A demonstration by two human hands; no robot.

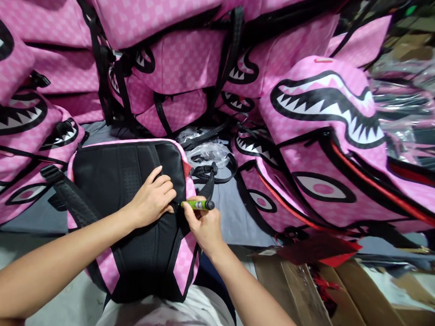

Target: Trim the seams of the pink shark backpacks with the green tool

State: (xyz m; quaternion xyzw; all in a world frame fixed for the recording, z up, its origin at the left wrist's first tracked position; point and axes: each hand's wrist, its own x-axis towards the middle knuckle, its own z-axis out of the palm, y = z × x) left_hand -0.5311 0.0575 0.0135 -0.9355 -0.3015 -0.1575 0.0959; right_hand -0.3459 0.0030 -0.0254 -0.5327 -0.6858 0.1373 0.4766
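A pink-checked backpack [186,254] lies with its black padded back panel [102,163] facing up, its lower end against my body. My left hand [154,194] is on the right part of this panel. Its fingers are bent, with the thumb side pinching the black fabric; the fingertips are partly hidden. In my right hand [205,228] is a green marker pen [198,204] with a black end, held nearly level. Its tip points left at the fabric beside my left fingertips. A black shoulder strap [69,195] runs along the panel's left side.
Pink backpacks [191,60] with shark-mouth prints are piled behind. More backpacks [321,160] with open red-edged zips stand at the right. Clear plastic wrap [211,153] and black straps lie on the grey surface [236,216]. Cardboard boxes [297,291] are at the lower right.
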